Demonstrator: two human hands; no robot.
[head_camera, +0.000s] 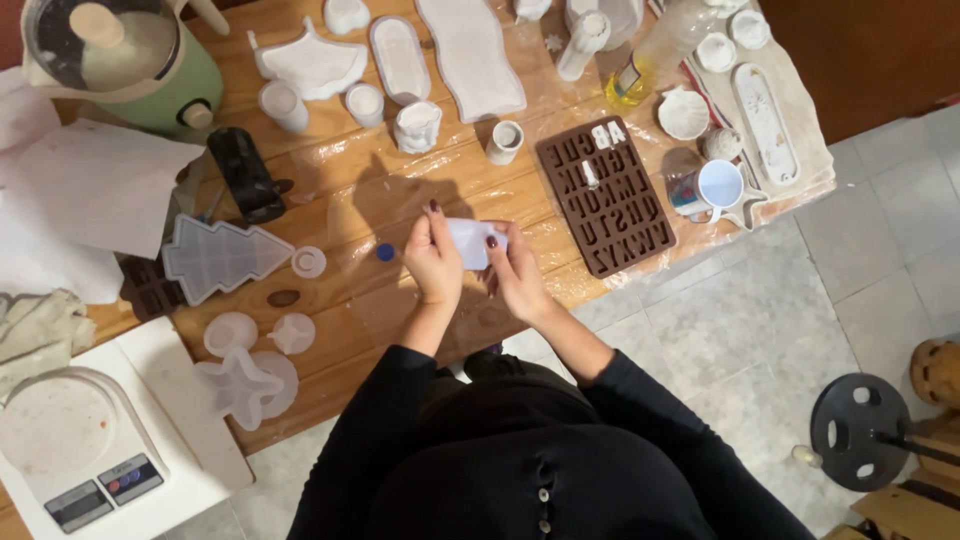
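Left hand and right hand together above the wooden table, both closed on one small white mould. Left fingers curled over its left end, dark-painted nails up; right fingers pinched on its right end. Mould held just clear of the tabletop, roughly level, between the two hands; whether soft or stiff, hard to tell from this height.

Just left of the left hand, a small blue cap on the wood. Further left, a pale tree-shaped mould lying flat, a little white ring touching its tip. Below these, a cluster of clear moulds near the table edge. Bottom left, a white kitchen scale on a white board.

Right of the hands, a brown letter mould set at a slant, a few cells filled white. Beside it, a white cup and a shell-shaped cast. Along the far side, several white cast trays and small white pots. Top left, a green pot with a glass lid; a black tool lying near it. Crumpled plastic sheet spread over the middle of the wood.
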